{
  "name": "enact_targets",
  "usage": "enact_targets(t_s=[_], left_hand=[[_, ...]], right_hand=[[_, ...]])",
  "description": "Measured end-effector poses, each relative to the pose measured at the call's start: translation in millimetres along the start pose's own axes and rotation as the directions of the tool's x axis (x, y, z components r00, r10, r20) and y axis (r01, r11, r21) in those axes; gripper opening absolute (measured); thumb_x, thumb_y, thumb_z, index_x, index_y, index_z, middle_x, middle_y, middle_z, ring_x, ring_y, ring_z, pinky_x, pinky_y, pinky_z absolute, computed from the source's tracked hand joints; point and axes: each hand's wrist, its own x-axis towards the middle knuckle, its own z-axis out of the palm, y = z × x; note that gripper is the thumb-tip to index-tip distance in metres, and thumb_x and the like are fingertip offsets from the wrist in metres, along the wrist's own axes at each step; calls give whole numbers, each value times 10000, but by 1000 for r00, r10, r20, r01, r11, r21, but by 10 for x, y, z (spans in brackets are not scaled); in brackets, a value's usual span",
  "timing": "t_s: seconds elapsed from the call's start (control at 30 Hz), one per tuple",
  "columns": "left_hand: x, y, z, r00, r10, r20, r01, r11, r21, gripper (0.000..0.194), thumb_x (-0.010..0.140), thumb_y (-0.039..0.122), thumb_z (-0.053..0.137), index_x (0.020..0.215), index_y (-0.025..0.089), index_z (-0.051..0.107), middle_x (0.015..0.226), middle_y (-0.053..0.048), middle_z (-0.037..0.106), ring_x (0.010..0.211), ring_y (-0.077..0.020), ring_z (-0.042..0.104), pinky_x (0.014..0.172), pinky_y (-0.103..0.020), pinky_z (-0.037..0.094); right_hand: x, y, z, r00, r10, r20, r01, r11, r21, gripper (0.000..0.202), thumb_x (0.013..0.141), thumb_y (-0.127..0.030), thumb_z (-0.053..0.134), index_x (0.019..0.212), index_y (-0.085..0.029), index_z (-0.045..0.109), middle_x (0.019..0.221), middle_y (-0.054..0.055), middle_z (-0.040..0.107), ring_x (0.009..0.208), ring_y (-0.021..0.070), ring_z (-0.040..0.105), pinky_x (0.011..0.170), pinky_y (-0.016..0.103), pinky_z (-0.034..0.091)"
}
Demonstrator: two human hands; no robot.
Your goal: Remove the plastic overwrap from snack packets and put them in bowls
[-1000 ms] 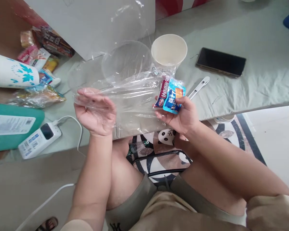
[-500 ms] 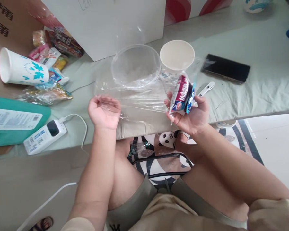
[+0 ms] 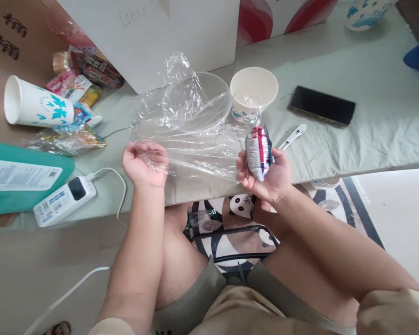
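Note:
A clear plastic bag (image 3: 202,160) is stretched between my two hands above the front of the bench. My left hand (image 3: 145,164) is curled palm up, its fingers inside or under the film at the bag's left side. My right hand (image 3: 270,179) holds a small wrapped snack packet (image 3: 258,151) in purple, white and blue, and the bag's right side meets its fingertips. Whether the packet sits inside the film I cannot tell. Behind the bag, partly covered by its crumpled top, stands a clear round plastic tub (image 3: 212,88). A paper cup (image 3: 254,88) stands right of the tub.
A phone (image 3: 321,106) and a white utility knife (image 3: 293,136) lie at the right. Left are a tipped paper cup (image 3: 38,102), snack packets (image 3: 70,86), a green jug (image 3: 24,177) and a white power bank (image 3: 65,200) with a cable. A white box (image 3: 160,37) stands behind.
The snack packet has turned and dropped slightly with my right hand, which moved a little left and down. The bag's crumpled top has risen over the tub. My left hand shifted slightly left.

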Motion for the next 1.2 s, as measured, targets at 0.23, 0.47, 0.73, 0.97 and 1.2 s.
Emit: enact_targets(t_s=[0.23, 0.47, 0.73, 0.97, 1.2], left_hand=[[29, 21, 9, 999, 33, 4, -33, 999, -24, 429, 1026, 202, 327, 599, 214, 359, 449, 69, 504, 400, -34, 502, 487, -122, 465], [42, 168, -60, 997, 3, 80, 3, 997, -83, 325, 1019, 212, 339, 696, 212, 382, 484, 90, 521, 450, 4, 517, 544, -87, 443], [57, 244, -58, 997, 52, 51, -44, 989, -140, 297, 1012, 237, 338, 715, 226, 343, 480, 91, 492, 434, -2, 503, 511, -94, 432], [58, 281, -84, 996, 76, 39, -70, 990, -125, 313, 1020, 254, 315, 709, 228, 345, 482, 95, 487, 443, 2, 496, 535, -88, 429], [64, 298, -110, 998, 66, 2, -65, 990, -129, 271, 973, 210, 377, 703, 221, 350, 468, 95, 487, 433, -8, 499, 510, -109, 427]], right_hand=[[-10, -54, 38, 997, 61, 38, -59, 997, -57, 535, 734, -519, 599, 1165, -208, 662, 1032, 86, 772, 996, 263, 731, 594, 324, 627], [4, -35, 17, 992, 73, -104, -80, 994, -68, 413, 705, -405, 704, 1065, -204, 680, 961, 77, 791, 869, 284, 758, 756, 519, 677], [-54, -43, 66, 979, 197, -42, -200, 976, -86, 386, 740, -417, 685, 1058, -199, 685, 911, 67, 788, 816, 290, 764, 695, 513, 673], [-22, -39, 84, 993, 69, -97, -77, 994, -74, 401, 690, -383, 724, 1051, -212, 688, 902, 36, 782, 777, 268, 744, 655, 452, 658], [-8, -148, 133, 932, -276, -235, 254, 960, -121, 395, 651, -281, 670, 1046, -282, 673, 905, -30, 747, 719, 176, 679, 583, 302, 567]])
